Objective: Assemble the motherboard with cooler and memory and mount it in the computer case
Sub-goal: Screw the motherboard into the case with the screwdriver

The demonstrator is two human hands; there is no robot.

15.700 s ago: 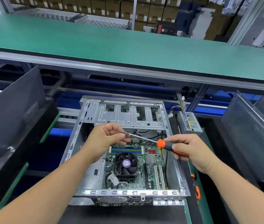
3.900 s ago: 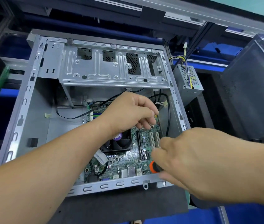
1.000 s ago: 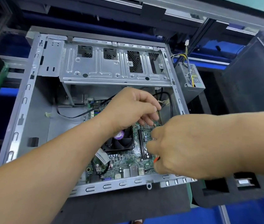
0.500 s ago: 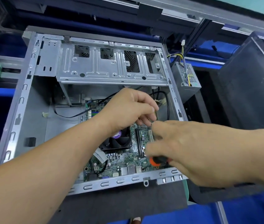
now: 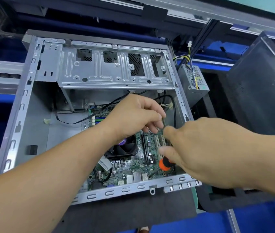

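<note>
Hands over motherboard (image 5: 130, 163) near case (image 5: 18, 118) right wall: right hand (image 5: 199, 152) grips screwdriver (image 5: 164, 164); left hand (image 5: 133, 115) seemingly pinching shaft.

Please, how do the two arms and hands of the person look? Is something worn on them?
Both forearms are bare up to the picture's edge: no sleeves show. The left hand and the right hand wear no gloves, and no ring, watch or wrist strap is visible. Nails look short.

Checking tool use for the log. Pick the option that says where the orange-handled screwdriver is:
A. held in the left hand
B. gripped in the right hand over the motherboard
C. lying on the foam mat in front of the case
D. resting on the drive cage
B: the screwdriver's orange handle pokes out from under the right hand, above the motherboard inside the case.
</note>
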